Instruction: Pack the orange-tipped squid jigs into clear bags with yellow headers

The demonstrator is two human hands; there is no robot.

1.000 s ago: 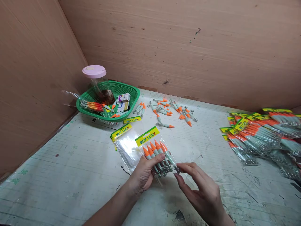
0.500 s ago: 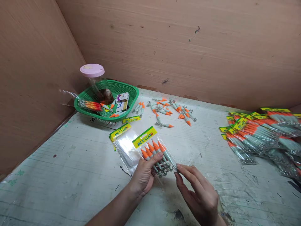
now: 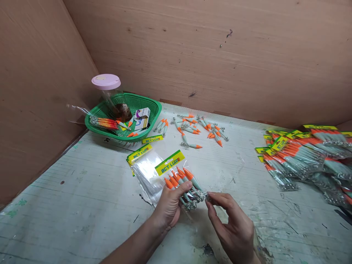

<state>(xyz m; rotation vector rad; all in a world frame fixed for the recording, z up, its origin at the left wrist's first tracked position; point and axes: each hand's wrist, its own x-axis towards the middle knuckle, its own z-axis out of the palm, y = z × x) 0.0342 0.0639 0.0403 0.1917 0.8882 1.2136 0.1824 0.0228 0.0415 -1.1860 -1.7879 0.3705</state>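
Observation:
My left hand (image 3: 170, 201) is closed around a clear plastic packet (image 3: 169, 162) with a yellow-green "BCT LURE" header. Inside it several squid lures (image 3: 176, 176), orange at one end and pale green at the other, lie side by side with their wire hooks toward me. The thumb presses on top of them. At the packet's lower right, my right hand (image 3: 231, 220) has its thumb and forefinger pinched at the hook end of the rightmost lure (image 3: 193, 178). Beneath the held packet, a stack of flat packets (image 3: 147, 170) rests on the table.
Loose squid lures (image 3: 189, 128) are scattered along the back of the table (image 3: 90, 198). A green basket (image 3: 155, 113) at back left holds a pink-lidded jar (image 3: 106, 82), a small box (image 3: 142, 118) and red-orange lures (image 3: 103, 123). Filled lure packets (image 3: 299, 157) are heaped at right.
The rightmost lure sits closer to the others, its hook end now level with theirs. My right fingers have stayed at that end, while the left hand keeps its hold.

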